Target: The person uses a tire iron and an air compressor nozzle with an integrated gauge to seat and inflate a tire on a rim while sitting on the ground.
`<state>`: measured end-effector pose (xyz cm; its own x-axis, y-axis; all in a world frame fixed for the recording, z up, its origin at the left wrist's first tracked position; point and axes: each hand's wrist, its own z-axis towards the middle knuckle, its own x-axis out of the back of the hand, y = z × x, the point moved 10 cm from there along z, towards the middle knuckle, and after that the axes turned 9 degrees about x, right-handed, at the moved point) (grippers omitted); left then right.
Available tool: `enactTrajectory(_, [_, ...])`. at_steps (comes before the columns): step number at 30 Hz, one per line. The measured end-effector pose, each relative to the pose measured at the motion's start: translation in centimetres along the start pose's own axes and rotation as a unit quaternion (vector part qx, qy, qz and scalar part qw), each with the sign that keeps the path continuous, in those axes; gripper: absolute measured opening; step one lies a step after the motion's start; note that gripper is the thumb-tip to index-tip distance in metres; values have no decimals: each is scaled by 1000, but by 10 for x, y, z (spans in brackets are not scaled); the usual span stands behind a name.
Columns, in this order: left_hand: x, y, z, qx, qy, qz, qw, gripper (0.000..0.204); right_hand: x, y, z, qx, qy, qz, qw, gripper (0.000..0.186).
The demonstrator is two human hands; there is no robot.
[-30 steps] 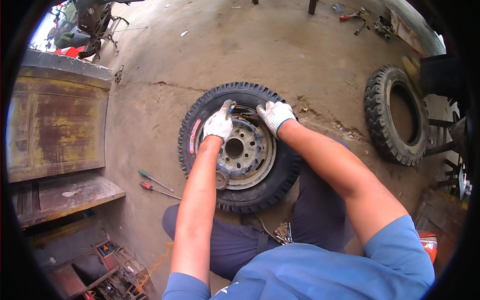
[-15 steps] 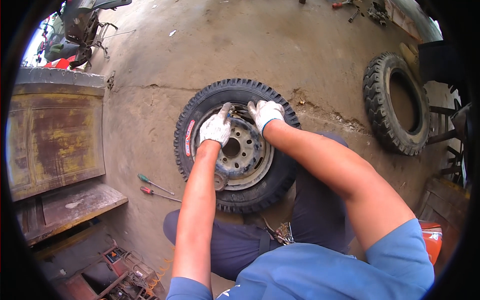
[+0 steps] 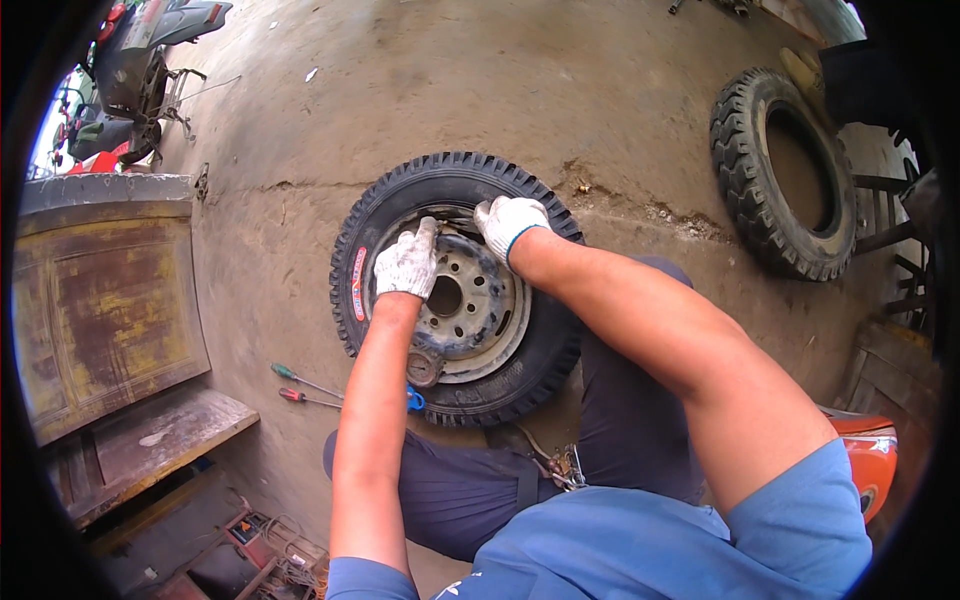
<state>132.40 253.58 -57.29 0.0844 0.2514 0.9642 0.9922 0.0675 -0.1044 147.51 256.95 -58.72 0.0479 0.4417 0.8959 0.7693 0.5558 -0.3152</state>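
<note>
Two gloved hands press at the far edge of a steel rim [image 3: 468,305] inside a knobby tyre [image 3: 455,285] lying flat on the concrete floor [image 3: 450,90]: left hand [image 3: 408,262] and right hand [image 3: 508,222] both curled closed on the rim's edge. Two screwdrivers [image 3: 305,388] lie nearby.

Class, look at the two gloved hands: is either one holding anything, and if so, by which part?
Both hands, left hand and right hand, press on the far edge of the wheel rim inside the tyre. Whether the fingers actually grip anything cannot be told.
</note>
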Motion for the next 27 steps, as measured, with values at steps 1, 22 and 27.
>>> enactTrajectory(1, [-2,2,1,-6,-12,14,1000,44,0,-1,-1,0,-2,-8,1000,36])
enactTrajectory(22, [10,7,16,59,-11,2,998,30,5,2,-4,31,8,37,999,33])
enactTrajectory(27, [4,9,17,95,-34,-37,994,37,4,7,-3,38,12,48,998,32])
